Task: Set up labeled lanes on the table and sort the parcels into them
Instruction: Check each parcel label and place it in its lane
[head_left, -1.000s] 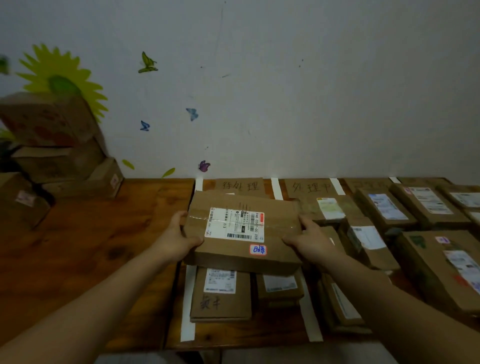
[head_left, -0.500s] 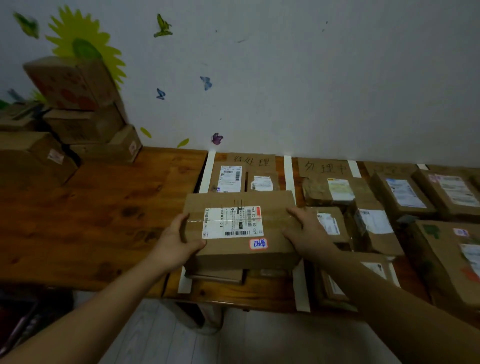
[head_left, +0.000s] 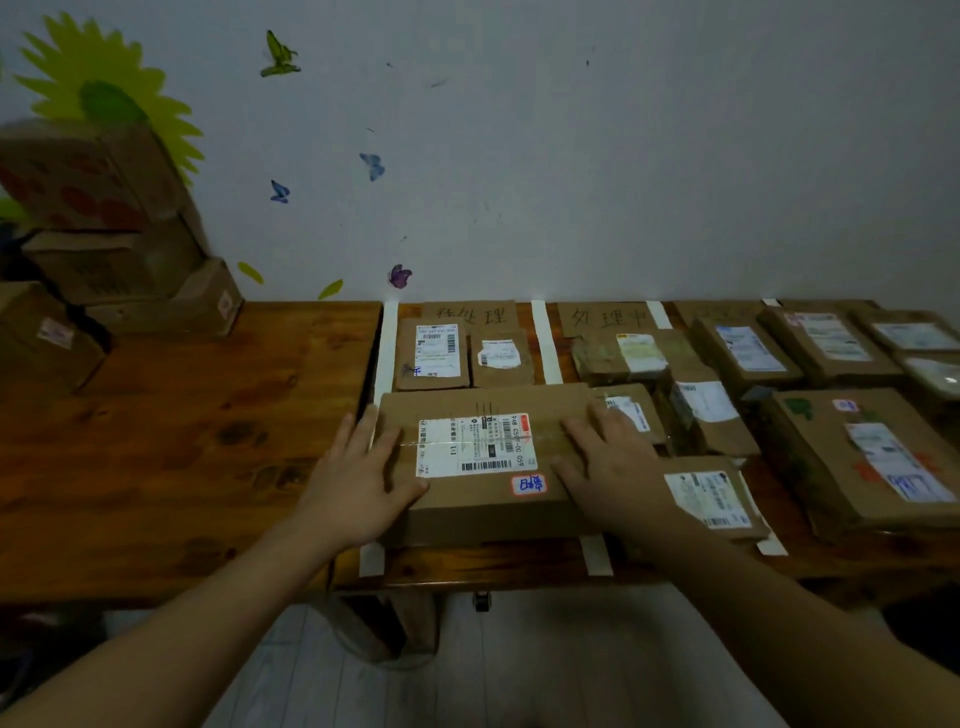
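- Overhead view of a wooden desk (head_left: 182, 441) set against a pale wall, with two bare forearms reaching forward from the bottom corners.
- Large flat cardboard parcel (head_left: 483, 405) lying in the leftmost taped lane, at the near end of the desk, wide enough to cover part of the tape on both sides.
- White shipping label (head_left: 475, 447) with barcodes on its top, and a small red-edged sticker (head_left: 528, 484) with blue handwriting near the front right corner.
- Left hand (head_left: 358, 483) wide, fingers straight and spread, laid against the parcel's left edge with the thumb on top near the front corner; nothing gripped.
- Right hand (head_left: 613, 467) also wide, palm down, flat on the right end of the parcel's top, fingers pointing toward the wall.
- Left tape strip (head_left: 385, 353) and middle tape strip (head_left: 545, 343), both pale, running from the wall toward the front edge.
- Handwritten card (head_left: 470, 316) at the far end of this lane, by the wall; second handwritten card (head_left: 608, 318) heading the next lane to the right.
- Left small parcel (head_left: 431, 353) and right small parcel (head_left: 501, 358) side by side between the first card and the large parcel.
- More labelled parcels (head_left: 857, 457) packed closely in the lanes to the right.
- Stack of cardboard boxes (head_left: 104, 260) at the far left of the desk, against the wall.
- Sunflower sticker (head_left: 104, 98) and several butterfly stickers (head_left: 373, 166) on the wall.
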